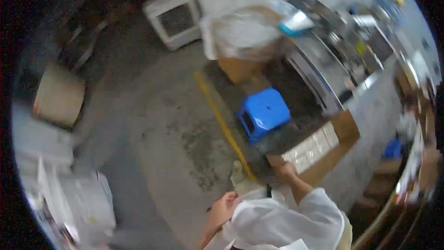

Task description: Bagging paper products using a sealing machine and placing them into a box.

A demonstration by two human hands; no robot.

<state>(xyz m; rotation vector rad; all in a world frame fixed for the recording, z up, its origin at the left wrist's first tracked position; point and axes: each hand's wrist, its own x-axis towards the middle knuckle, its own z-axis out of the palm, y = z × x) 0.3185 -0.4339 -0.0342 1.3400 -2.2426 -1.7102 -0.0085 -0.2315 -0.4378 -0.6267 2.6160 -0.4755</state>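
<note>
We saw an open brown carton (323, 150) of pale packets right, another brown box (59, 96) far left

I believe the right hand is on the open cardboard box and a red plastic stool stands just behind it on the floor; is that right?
Not quite: the stool is blue, not red, as the head view shows. The right hand is indeed on the open cardboard box, with the stool just behind it on the floor.

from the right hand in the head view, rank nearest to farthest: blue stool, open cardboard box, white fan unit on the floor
1. open cardboard box: the right hand is at its near corner.
2. blue stool: just above the box, beside the yellow floor line.
3. white fan unit: far off, at the top left.
</note>
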